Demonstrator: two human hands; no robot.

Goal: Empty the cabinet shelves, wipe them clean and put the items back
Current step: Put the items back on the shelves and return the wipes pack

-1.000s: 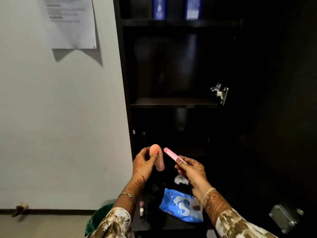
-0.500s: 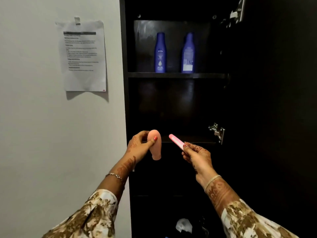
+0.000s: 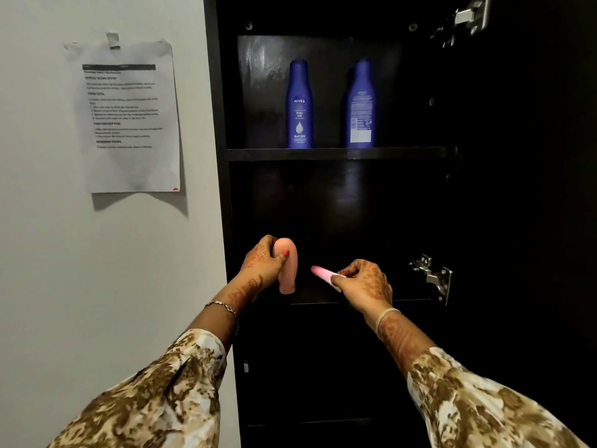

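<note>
A dark open cabinet fills the middle of the head view. Two blue lotion bottles stand side by side on its upper shelf. My left hand grips a peach-coloured rounded tube, held upright just above the middle shelf. My right hand pinches a slim pink stick that points up and left toward the tube. Both hands are at the front of the middle shelf, whose dark surface is hard to make out.
A printed sheet is taped to the white wall left of the cabinet. Metal door hinges stick out on the cabinet's right side. The cabinet door hangs open at the right, dark and featureless.
The view has tilted up, so the low surface with the blue wipes pack is out of sight. Both hands have risen with their items to the middle shelf.
</note>
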